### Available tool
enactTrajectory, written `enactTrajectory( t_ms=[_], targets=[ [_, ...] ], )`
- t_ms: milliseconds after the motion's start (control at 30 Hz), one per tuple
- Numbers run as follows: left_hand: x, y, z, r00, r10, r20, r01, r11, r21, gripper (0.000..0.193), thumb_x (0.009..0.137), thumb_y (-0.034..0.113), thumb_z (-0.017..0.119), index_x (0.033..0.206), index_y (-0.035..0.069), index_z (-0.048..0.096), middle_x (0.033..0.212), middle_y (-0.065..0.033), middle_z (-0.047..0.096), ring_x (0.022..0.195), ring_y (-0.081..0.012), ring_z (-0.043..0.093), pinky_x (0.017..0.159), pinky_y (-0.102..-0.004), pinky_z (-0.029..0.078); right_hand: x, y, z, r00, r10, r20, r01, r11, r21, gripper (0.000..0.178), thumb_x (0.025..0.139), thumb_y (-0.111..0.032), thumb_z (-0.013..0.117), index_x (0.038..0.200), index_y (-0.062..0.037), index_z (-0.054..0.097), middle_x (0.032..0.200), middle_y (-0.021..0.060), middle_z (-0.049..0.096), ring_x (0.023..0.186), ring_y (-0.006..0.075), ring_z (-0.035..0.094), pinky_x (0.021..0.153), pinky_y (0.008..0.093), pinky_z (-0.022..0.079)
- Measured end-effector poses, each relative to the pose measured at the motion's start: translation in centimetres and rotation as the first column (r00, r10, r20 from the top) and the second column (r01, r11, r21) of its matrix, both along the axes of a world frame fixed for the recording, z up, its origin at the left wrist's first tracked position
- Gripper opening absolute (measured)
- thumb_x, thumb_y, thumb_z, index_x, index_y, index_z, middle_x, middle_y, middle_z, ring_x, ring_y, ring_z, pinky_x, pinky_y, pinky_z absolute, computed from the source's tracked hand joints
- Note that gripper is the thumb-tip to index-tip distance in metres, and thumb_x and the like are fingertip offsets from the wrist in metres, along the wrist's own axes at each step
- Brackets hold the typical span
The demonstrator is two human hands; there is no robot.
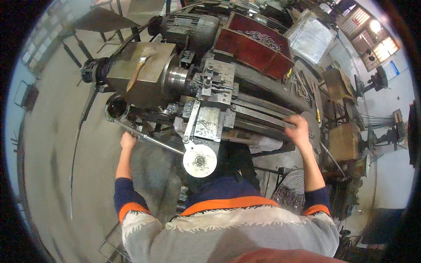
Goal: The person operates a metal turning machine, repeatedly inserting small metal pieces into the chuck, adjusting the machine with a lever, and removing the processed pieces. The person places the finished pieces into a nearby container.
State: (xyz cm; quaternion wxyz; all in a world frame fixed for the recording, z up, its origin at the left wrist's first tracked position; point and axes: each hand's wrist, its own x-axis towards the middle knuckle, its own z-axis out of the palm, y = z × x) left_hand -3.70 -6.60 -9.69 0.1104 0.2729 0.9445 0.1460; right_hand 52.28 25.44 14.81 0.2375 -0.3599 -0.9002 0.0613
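Observation:
A metal lathe fills the middle of the head view, with its headstock (136,74), chuck (177,79) and tool post (217,79). My left hand (128,140) is closed at a metal lever (138,133) below the headstock. To the right of that hand, a shiny rod (162,145) slants to a round pale handwheel (200,161) in front of my body. Over the right end of the lathe bed (263,114), my right hand (298,130) has curled fingers beside a grey disc (312,127); whatever they grip is hidden.
A wooden-handled brush (137,74) lies on the headstock. Behind the bed, a dark red tray (245,48) holds metal pieces. Several hand tools (305,87) lie at the right. More machines (344,140) stand along the right wall, and a dark table (101,22) stands far left.

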Motion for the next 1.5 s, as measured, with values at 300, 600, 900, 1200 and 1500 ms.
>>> enactTrajectory(
  t_ms=[300, 600, 900, 1200, 1500],
  targets=[
    [-1.1, -0.1, 2.0, 0.986, -0.089, -0.141, 0.04, 0.948, -0.316, 0.035, 0.075, 0.022, 0.058, 0.109, 0.011, 0.056, 0.096, -0.0145, 0.062, 0.092, -0.0299, 0.059, 0.075, -0.0428, 0.047, 15.6, 1.6, -2.7, 0.824, -0.549, 0.141, 0.567, 0.807, -0.166, 0.034, 0.059, -0.015, 0.059, 0.09, -0.0045, 0.067, 0.082, 0.0198, 0.064, 0.08, 0.0311, 0.062, 0.074, 0.034, 0.047],
    [0.6, -4.3, 4.4, 0.893, -0.029, 0.448, -0.256, 0.787, 0.561, 0.047, 0.08, 0.023, 0.06, 0.114, -0.006, 0.048, 0.077, -0.0148, 0.061, 0.06, -0.0199, 0.061, 0.052, -0.0287, 0.05, 35.7, 10.6, -9.4, 0.452, -0.722, 0.524, 0.738, 0.633, 0.235, 0.051, 0.063, -0.027, 0.066, 0.108, -0.0053, 0.057, 0.093, 0.0196, 0.062, 0.088, 0.0337, 0.06, 0.075, 0.0397, 0.048],
    [5.0, 5.6, 9.8, 0.828, 0.201, 0.524, -0.557, 0.4, 0.728, 0.02, 0.079, 0.012, 0.059, 0.082, -0.006, 0.052, 0.065, -0.0133, 0.059, 0.045, -0.0195, 0.058, 0.04, -0.0308, 0.046, 38.4, 10.3, -11.8, 0.358, -0.699, 0.619, 0.842, 0.529, 0.111, 0.039, 0.062, -0.026, 0.063, 0.094, -0.0035, 0.059, 0.095, 0.0169, 0.062, 0.09, 0.0324, 0.06, 0.077, 0.0387, 0.048],
    [5.2, 6.3, 8.8, 0.68, 0.085, 0.728, -0.724, 0.231, 0.65, 0.016, 0.076, 0.0, 0.052, 0.087, -0.01, 0.045, 0.066, -0.0171, 0.058, 0.046, -0.0232, 0.058, 0.041, -0.0306, 0.048, 33.3, -1.3, -10.9, 0.313, -0.77, 0.557, 0.909, 0.413, 0.06, 0.032, 0.063, -0.024, 0.06, 0.088, -0.0038, 0.063, 0.094, 0.0191, 0.062, 0.091, 0.0325, 0.059, 0.078, 0.0409, 0.047],
    [6.4, 6.9, 9.1, 0.711, 0.213, 0.67, -0.701, 0.141, 0.7, 0.017, 0.073, 0.0, 0.052, 0.086, -0.008, 0.045, 0.066, -0.0163, 0.058, 0.047, -0.0209, 0.058, 0.041, -0.0293, 0.046, 31.9, -5.2, -12.6, 0.27, -0.865, 0.423, 0.96, 0.276, -0.046, 0.038, 0.06, -0.026, 0.057, 0.084, 0.0035, 0.06, 0.089, 0.0245, 0.061, 0.088, 0.0398, 0.058, 0.079, 0.0422, 0.045]
  ],
)
